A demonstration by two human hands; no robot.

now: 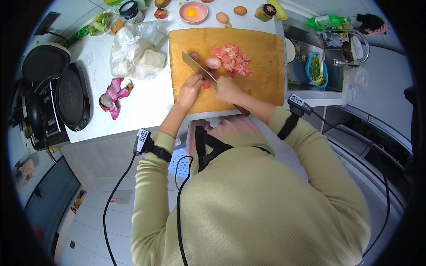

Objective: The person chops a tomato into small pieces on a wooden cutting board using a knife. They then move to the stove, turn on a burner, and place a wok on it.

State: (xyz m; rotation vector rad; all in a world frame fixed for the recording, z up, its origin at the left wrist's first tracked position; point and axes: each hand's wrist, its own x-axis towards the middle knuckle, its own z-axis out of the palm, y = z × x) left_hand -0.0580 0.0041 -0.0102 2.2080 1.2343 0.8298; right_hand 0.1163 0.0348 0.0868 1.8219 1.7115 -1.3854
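Note:
A wide-bladed kitchen knife [199,69] lies slantwise over the wooden cutting board [266,84], its blade pointing to the upper left. My right hand [227,89] is closed on it near the heel of the blade, and the dark handle end shows below. At the left of the blade, my left hand [190,90] has bent fingers against a small red piece of food [206,84], partly hidden by the knife. Beyond the blade sit a larger pinkish piece [213,62], somewhat blurred, and a small piece [194,55]. Chopped pink-red pieces [233,58] form a heap on the board's upper middle.
Left of the board are a plastic bag of pale blocks [138,53] and dragon fruit peel [114,96]. A pink bowl with raw egg [193,13], eggs [222,17] and a jar [265,12] stand behind. The sink [301,84] holds a blue basket [309,71]; pans [71,96] are far left.

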